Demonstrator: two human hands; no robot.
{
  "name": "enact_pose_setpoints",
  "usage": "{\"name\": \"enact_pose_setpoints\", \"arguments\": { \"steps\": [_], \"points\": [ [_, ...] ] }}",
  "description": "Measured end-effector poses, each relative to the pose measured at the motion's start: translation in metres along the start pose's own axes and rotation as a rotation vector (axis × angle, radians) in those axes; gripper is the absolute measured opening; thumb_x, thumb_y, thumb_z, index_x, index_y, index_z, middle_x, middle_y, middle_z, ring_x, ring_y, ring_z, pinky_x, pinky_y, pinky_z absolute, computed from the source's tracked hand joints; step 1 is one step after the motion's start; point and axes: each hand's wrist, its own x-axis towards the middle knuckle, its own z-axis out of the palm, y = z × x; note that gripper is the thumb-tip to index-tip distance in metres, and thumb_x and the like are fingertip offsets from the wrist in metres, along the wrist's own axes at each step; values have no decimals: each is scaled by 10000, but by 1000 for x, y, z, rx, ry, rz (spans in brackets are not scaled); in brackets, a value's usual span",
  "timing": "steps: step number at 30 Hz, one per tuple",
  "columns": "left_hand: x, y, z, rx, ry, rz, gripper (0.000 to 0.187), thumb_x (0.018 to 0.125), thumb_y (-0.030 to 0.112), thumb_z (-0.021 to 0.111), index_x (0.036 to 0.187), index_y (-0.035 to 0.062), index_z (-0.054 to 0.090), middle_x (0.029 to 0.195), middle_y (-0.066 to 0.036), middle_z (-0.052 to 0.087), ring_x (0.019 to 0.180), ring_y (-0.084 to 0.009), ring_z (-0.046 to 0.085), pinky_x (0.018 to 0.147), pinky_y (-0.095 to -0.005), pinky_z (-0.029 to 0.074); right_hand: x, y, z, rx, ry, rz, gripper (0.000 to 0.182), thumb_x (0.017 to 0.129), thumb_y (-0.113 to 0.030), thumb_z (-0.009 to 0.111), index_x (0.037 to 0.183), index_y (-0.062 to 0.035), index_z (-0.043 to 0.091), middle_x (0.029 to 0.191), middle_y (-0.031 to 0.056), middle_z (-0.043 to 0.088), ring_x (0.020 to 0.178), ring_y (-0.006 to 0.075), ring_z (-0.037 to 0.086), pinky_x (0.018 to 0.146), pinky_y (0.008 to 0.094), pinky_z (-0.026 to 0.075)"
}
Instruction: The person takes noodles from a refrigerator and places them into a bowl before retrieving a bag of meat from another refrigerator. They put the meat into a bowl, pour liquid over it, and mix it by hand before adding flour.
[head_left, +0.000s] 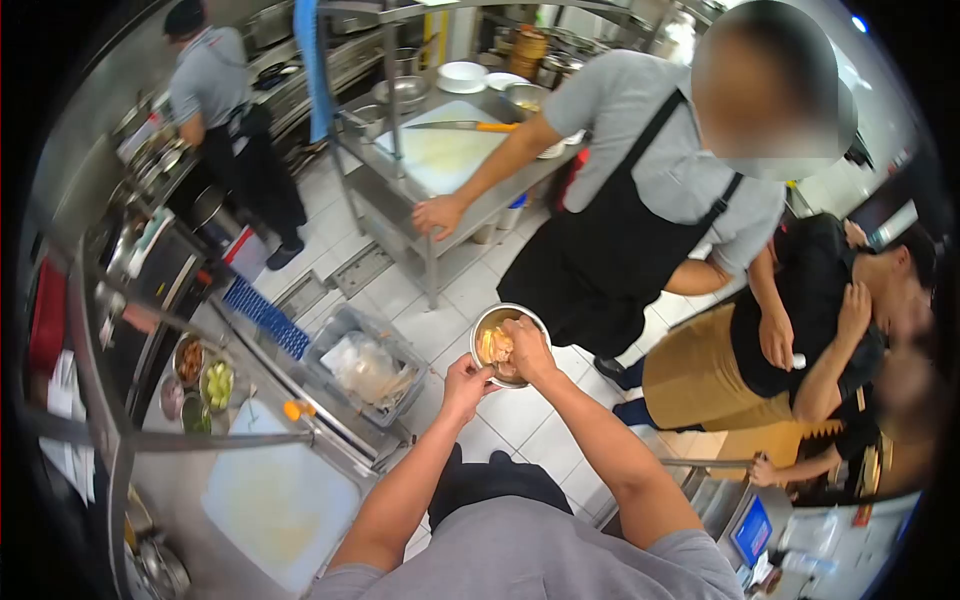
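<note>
A round metal bowl (546, 325) is held in front of my body, above the tiled floor. Pale orange and pinkish food pieces (495, 346) lie inside it. My left hand (468, 385) grips the bowl's lower left rim, with its fingers pressed to the side. Reaching in from the right, my right hand (527, 348) has its fingers bent down among the food; the fingertips are partly hidden, so what they hold cannot be made out.
A person in a black apron (610, 240) stands just ahead, one hand on a steel table (430, 215). More people are at the right and upper left. A plastic bin (405, 400) sits at left, beside a counter with a white cutting board (280, 510).
</note>
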Motion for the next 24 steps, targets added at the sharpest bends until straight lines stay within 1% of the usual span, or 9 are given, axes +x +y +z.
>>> {"name": "enact_pose_setpoints", "arguments": {
  "steps": [3, 7, 8, 11, 12, 15, 16, 22, 24],
  "points": [
    [20, -3, 22, 65, -120, -36, 76, 809, -25, 582, 837, 18, 526, 804, -39, 542, 732, -141, 624, 662, -316, 611, -29, 19, -20, -75, 173, -47, 329, 800, -94, 610, 1113, -26, 537, 1075, 232, 537, 981, 425, 565, 857, 460, 463],
    [34, -13, 54, 136, -277, -133, 113, 819, -17, 593, 923, 29, 588, 842, -25, 562, 768, -137, 618, 689, -308, 600, -58, 50, -97, 58, -366, 8, 311, 823, -94, 614, 1127, -38, 585, 1130, 247, 516, 1038, 407, 541, 888, 434, 458],
    [32, -9, 69, 161, -307, -143, 71, 822, -12, 596, 865, 36, 566, 830, -32, 580, 755, -146, 637, 687, -308, 601, -59, 35, -133, -17, -542, 137, 360, 811, -97, 634, 1165, -80, 575, 1156, 216, 512, 1093, 390, 524, 910, 425, 452],
    [40, -16, 108, 242, -424, -204, 103, 823, -7, 604, 793, 53, 526, 821, -45, 603, 725, -150, 650, 672, -304, 601, -77, 66, -164, -118, -237, -2, 398, 784, -101, 659, 1172, -115, 577, 1182, 184, 510, 1114, 384, 522, 923, 421, 456],
    [44, -19, 123, 257, -470, -213, 122, 822, -6, 607, 780, 59, 514, 820, -50, 609, 718, -154, 653, 665, -301, 600, -78, 85, -168, -166, -269, -45, 601, 696, -87, 731, 1247, -177, 508, 1209, 171, 491, 1125, 382, 521, 939, 430, 457],
    [53, -33, 165, 281, -585, -250, 159, 818, -4, 617, 759, 74, 491, 819, -63, 623, 702, -162, 661, 649, -295, 600, -86, 135, -176, -262, -483, 5, 854, 621, -31, 771, 1344, -292, 399, 1188, 166, 485, 1083, 365, 562, 894, 418, 486],
    [56, -40, 177, 268, -603, -263, 157, 816, -3, 620, 763, 75, 493, 820, -64, 625, 703, -163, 661, 647, -293, 599, -86, 149, -177, -244, -523, 61, 959, 556, 9, 793, 1353, -270, 339, 1194, 163, 503, 1086, 360, 564, 885, 418, 492],
    [74, -85, 267, 273, -532, -291, 101, 806, -15, 610, 800, 46, 529, 804, -62, 604, 707, -174, 652, 658, -303, 604, -93, 238, -193, -229, -385, 219, 506, 629, -63, 763, 1085, -115, 552, 1134, 203, 573, 1074, 375, 568, 836, 430, 506],
    [84, -98, 296, 220, -461, -310, 73, 804, -22, 597, 822, 24, 543, 818, -69, 595, 725, -182, 645, 670, -306, 606, -92, 256, -204, -155, -106, 280, 401, 688, -112, 725, 1061, -113, 578, 1081, 207, 579, 1028, 383, 586, 836, 450, 498]
  ]
}}
